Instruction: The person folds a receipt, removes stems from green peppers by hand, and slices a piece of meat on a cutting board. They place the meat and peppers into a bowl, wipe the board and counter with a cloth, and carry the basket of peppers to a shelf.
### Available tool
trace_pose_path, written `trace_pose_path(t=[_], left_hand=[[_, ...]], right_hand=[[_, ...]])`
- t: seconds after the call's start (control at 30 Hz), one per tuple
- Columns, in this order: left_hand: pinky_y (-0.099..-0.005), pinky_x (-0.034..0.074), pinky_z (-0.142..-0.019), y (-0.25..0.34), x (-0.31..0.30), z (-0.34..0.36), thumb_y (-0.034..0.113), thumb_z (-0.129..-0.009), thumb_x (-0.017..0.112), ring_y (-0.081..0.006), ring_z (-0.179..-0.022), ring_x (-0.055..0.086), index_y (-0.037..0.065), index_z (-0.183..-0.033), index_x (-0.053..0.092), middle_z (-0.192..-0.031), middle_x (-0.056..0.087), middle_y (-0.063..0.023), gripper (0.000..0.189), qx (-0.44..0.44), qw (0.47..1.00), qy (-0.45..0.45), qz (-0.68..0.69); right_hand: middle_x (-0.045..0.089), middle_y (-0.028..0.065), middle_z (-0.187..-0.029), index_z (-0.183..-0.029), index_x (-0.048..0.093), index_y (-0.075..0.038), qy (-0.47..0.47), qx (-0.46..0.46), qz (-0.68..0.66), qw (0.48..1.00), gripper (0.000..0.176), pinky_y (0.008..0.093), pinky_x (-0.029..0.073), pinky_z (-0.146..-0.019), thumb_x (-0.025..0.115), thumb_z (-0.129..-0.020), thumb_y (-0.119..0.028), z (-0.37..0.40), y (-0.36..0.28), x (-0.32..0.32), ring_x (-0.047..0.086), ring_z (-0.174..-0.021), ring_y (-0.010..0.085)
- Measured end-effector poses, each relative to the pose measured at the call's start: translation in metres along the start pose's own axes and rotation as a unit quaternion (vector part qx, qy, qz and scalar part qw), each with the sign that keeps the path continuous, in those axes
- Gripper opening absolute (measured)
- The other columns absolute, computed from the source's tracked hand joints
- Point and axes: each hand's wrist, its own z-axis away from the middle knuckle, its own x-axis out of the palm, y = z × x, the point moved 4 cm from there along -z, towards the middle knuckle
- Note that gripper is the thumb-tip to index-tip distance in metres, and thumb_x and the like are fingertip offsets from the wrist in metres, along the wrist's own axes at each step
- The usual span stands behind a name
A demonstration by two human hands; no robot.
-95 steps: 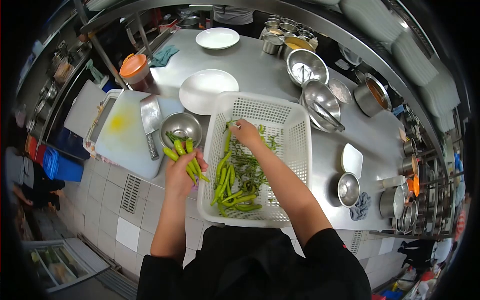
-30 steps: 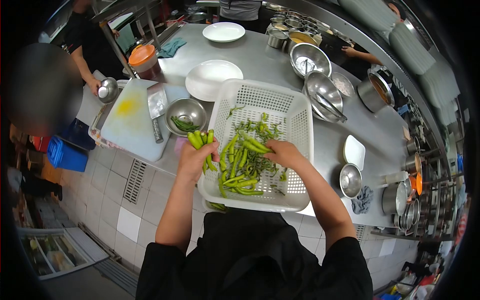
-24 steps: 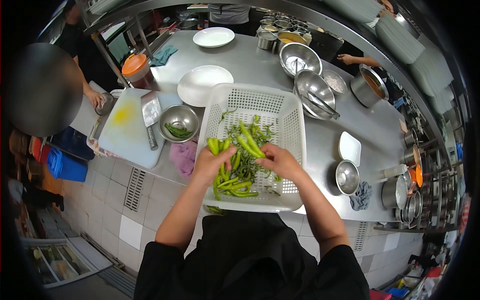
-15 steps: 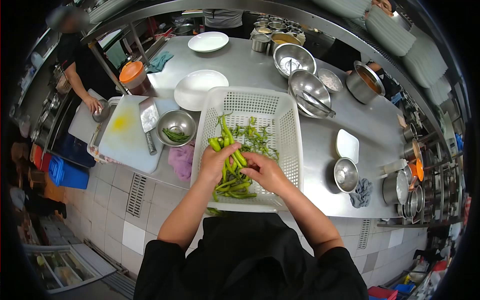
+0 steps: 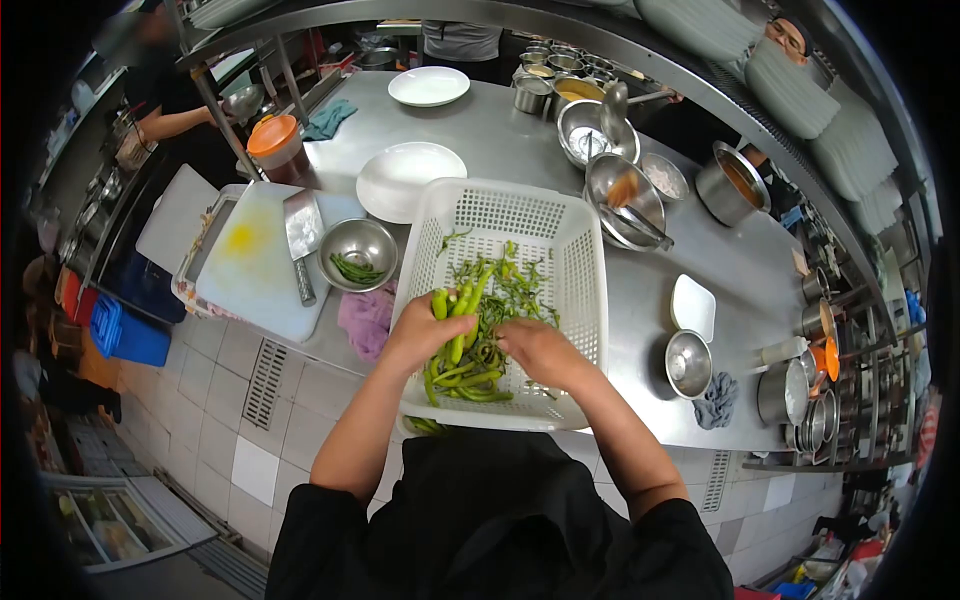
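Note:
A white perforated basket (image 5: 575, 215) holds long green peppers (image 5: 480, 385) near its front and thin green stems and trimmings (image 5: 520, 290) towards the middle. My left hand (image 5: 425, 335) is wrapped round several green peppers, over the basket's left side. To its right, my right hand (image 5: 535, 350) is closed above the trimmings, its fingertips pressed together; what they hold, if anything, is too small to make out. Left of the basket stands a steel bowl (image 5: 375, 235) with cut green peppers in it.
A cleaver (image 5: 302, 228) lies on the white cutting board (image 5: 240, 285). White plates (image 5: 410, 180), a purple cloth (image 5: 368, 325), steel bowls (image 5: 688, 362) and a pot (image 5: 722, 195) stand round the basket. A co-worker's hand moves a ladle (image 5: 615, 115) over bowls at the back.
My right hand has moved right and slightly down, away from the peppers in my left hand. A ladle has come in over the back bowls. The co-worker at left has lifted a bowl from the board.

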Motion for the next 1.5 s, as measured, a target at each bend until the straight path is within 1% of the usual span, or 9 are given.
trace_pose_path(t=[0.1, 0.2, 0.27, 0.73, 1.0, 1.07, 1.1, 1.13, 1.5], left_hand=[[-0.0272, 0.048, -0.069, 0.012, -0.004, 0.009, 0.02, -0.076, 0.074, -0.013, -0.075, 0.06, -0.004, -0.102, 0.061, -0.083, 0.064, -0.0054, 0.037, -0.006, 0.985, 0.0, -0.175], [-0.0277, 0.048, -0.072, 0.015, -0.003, 0.01, 0.022, -0.072, 0.076, -0.0126, -0.076, 0.06, -0.004, -0.107, 0.06, -0.084, 0.065, -0.0065, 0.046, 0.0, 0.956, -0.056, -0.287], [-0.0283, 0.048, -0.071, 0.01, 0.001, 0.011, 0.021, -0.071, 0.076, -0.0123, -0.075, 0.059, -0.003, -0.109, 0.06, -0.084, 0.065, -0.0064, 0.047, 0.001, 0.943, -0.117, -0.31], [-0.0271, 0.047, -0.073, 0.015, 0.003, 0.016, 0.02, -0.071, 0.077, -0.0126, -0.081, 0.059, -0.002, -0.11, 0.06, -0.09, 0.065, -0.008, 0.047, -0.001, 0.936, -0.171, -0.308], [-0.0278, 0.049, -0.071, 0.018, -0.006, 0.022, 0.017, -0.073, 0.075, -0.014, -0.081, 0.06, -0.002, -0.111, 0.059, -0.09, 0.065, -0.0089, 0.045, 0.097, 0.923, -0.193, -0.317], [-0.0279, 0.05, -0.067, 0.012, -0.034, 0.022, 0.015, -0.074, 0.075, -0.0149, -0.07, 0.062, 0.002, -0.113, 0.059, -0.088, 0.066, -0.009, 0.044, 0.013, 0.986, -0.054, -0.158], [-0.0257, 0.05, -0.064, 0.023, -0.044, 0.023, 0.009, -0.077, 0.071, -0.0136, -0.068, 0.062, 0.0, -0.11, 0.058, -0.087, 0.065, -0.0078, 0.037, 0.016, 0.989, 0.008, -0.144], [-0.0257, 0.05, -0.064, 0.028, -0.055, 0.021, 0.009, -0.077, 0.071, -0.0136, -0.068, 0.062, 0.0, -0.11, 0.058, -0.087, 0.065, -0.0078, 0.037, 0.014, 0.99, 0.008, -0.143], [-0.033, 0.05, -0.061, 0.01, -0.151, 0.055, 0.004, -0.077, 0.057, -0.0223, -0.066, 0.059, -0.002, -0.106, 0.05, -0.084, 0.058, -0.0111, 0.03, 0.011, 0.971, 0.187, 0.15]], right_hand=[[0.064, 0.0103, -0.102, -0.111, 0.061, -0.005, 0.173, 0.01, 0.094, 0.98, 0.025, 0.0369, 0.05, -0.081, 0.058, -0.09, -0.019, -0.008, 0.005, -0.021, 0.061, -0.095, 0.0276], [0.064, 0.0097, -0.098, -0.107, 0.063, -0.005, 0.209, 0.072, -0.231, 0.948, 0.025, 0.0338, 0.05, -0.077, 0.061, -0.089, -0.021, -0.021, 0.003, -0.037, 0.061, -0.089, 0.0248], [0.063, 0.0054, -0.095, -0.104, 0.065, -0.003, 0.08, 0.11, -0.21, 0.968, 0.023, 0.0292, 0.046, -0.077, 0.064, -0.088, -0.02, -0.026, 0.006, -0.029, 0.058, -0.088, 0.016], [0.057, 0.0004, -0.075, -0.095, 0.062, -0.005, 0.077, 0.16, -0.356, 0.918, 0.024, 0.0246, 0.04, -0.058, 0.061, -0.09, -0.028, -0.015, -0.001, -0.004, 0.048, -0.066, 0.008], [0.062, 0.0024, -0.088, -0.095, 0.061, -0.007, 0.081, 0.207, -0.703, 0.676, 0.015, 0.0281, 0.044, -0.07, 0.062, -0.09, -0.022, -0.013, 0.015, 0.005, 0.057, -0.08, 0.0114], [0.063, 0.0089, -0.098, -0.104, 0.06, -0.006, 0.076, 0.248, -0.636, 0.727, 0.021, 0.0338, 0.047, -0.077, 0.061, -0.088, -0.019, -0.008, 0.038, 0.004, 0.059, -0.09, 0.0196], [0.061, 0.0124, -0.105, -0.109, 0.059, -0.005, 0.125, 0.246, -0.314, 0.909, 0.026, 0.0358, 0.047, -0.083, 0.061, -0.087, -0.017, -0.004, 0.043, -0.01, 0.059, -0.096, 0.0246], [0.06, 0.0158, -0.112, -0.115, 0.058, -0.005, 0.155, 0.209, 0.052, 0.964, 0.032, 0.0377, 0.046, -0.088, 0.06, -0.085, -0.015, -0.002, 0.04, -0.022, 0.058, -0.103, 0.0297], [0.062, 0.012, -0.109, -0.114, 0.06, -0.003, 0.329, 0.268, -0.11, 0.899, 0.026, 0.0292, 0.05, -0.078, 0.056, -0.088, -0.007, 0.063, 0.041, -0.045, 0.061, -0.094, 0.0197]])
